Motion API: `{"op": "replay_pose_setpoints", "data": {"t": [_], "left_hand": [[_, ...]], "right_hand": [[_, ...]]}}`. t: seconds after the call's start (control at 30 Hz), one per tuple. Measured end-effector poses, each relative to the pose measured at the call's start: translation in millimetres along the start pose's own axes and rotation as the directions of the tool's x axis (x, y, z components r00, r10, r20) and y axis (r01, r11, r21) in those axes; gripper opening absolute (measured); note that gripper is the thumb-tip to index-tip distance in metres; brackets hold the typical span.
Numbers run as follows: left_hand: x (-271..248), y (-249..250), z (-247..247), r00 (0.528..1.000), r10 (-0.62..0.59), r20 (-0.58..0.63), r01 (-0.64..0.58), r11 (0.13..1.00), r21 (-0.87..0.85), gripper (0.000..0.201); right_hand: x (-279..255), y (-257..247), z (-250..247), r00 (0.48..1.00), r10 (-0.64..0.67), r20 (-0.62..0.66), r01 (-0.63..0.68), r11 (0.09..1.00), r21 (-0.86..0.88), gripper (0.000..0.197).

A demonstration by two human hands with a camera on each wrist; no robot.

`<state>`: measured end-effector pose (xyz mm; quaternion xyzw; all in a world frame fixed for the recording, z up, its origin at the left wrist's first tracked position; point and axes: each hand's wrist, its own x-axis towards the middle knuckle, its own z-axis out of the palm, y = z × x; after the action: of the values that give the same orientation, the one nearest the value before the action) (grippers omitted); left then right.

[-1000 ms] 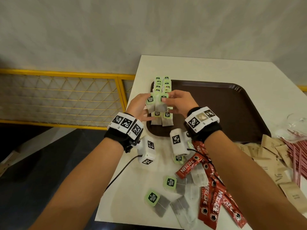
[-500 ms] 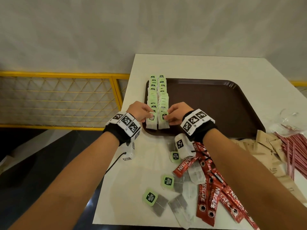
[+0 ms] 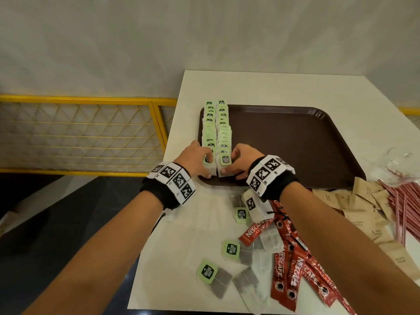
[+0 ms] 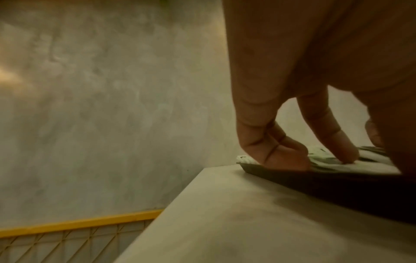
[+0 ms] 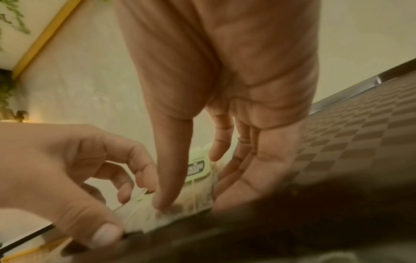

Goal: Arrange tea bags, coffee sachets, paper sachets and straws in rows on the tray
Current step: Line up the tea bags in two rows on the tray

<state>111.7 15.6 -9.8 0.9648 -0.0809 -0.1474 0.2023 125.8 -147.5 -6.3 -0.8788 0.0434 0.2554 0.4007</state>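
Fingers (image 3: 205, 165) of left hand (image 3: 193, 161) curled down onto nearest bag of left tea row, thumb at its near edge, pinching it against tray (image 3: 295, 144) at near left corner; fingers (image 3: 236, 153) of right hand (image 3: 244, 163) likewise bent around nearest bag of right tea row, thumb on its near end. Two rows of tea bags (image 3: 217, 128) laid overlapping along left side of tray, running from far rim to near rim; so tea part mostly done, judged from that. Rest of tray bare brown. Still loose on table (image 3: 272, 87): a few tea bags (image 3: 231, 250) near front edge, red coffee sachets (image 3: 293, 267) under right forearm, brown paper sachets (image 3: 372, 208) further right, red straws (image 3: 406, 201) at far right edge. So three kinds not yet started, by this reckoning. Left wrist view: two fingertips (image 4: 283, 156) pressed onto bags at tray's corner rim, rest of hand hiding rows; yellow railing (image 4: 78, 224) below table. Right wrist view, unlike head view: green tag (image 5: 198, 168) and its string on held bag, thumb (image 5: 166, 186) pressing bag's paper, checkered texture of tray floor (image 5: 360, 133), left hand (image 5: 67, 169) beside it pinching neighbouring bag.
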Motion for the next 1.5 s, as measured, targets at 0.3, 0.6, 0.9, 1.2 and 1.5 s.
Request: {"op": "replay_pose_setpoints", "data": {"t": [0.3,0.6,0.9,1.2,1.5], "left_hand": [[6,0,2,0.998,-0.042,-0.056,0.040,0.998,-0.050,0.047],[7,-5,6,0.983,-0.129,-0.128,0.107,0.980,-0.169,0.073],[12,-5,6,0.984,-0.155,-0.085,0.140,0.976,-0.166,0.069],[12,-5,7,0.988,-0.125,-0.093,0.099,0.964,-0.249,0.077],[14,2,9,0.994,-0.082,0.074,0.090,0.990,-0.106,0.113]], "right_hand": [[6,-1,4,0.996,-0.002,-0.086,0.001,1.000,-0.009,0.041],[12,2,9,0.992,0.011,-0.122,-0.011,1.000,0.001,0.045],[16,0,9,0.991,0.020,-0.136,-0.014,0.999,0.049,0.044],[22,4,10,0.982,-0.032,-0.188,0.023,0.999,-0.048,0.059],[39,-29,2,0.988,0.034,-0.152,0.001,0.975,0.223,0.063]]}}
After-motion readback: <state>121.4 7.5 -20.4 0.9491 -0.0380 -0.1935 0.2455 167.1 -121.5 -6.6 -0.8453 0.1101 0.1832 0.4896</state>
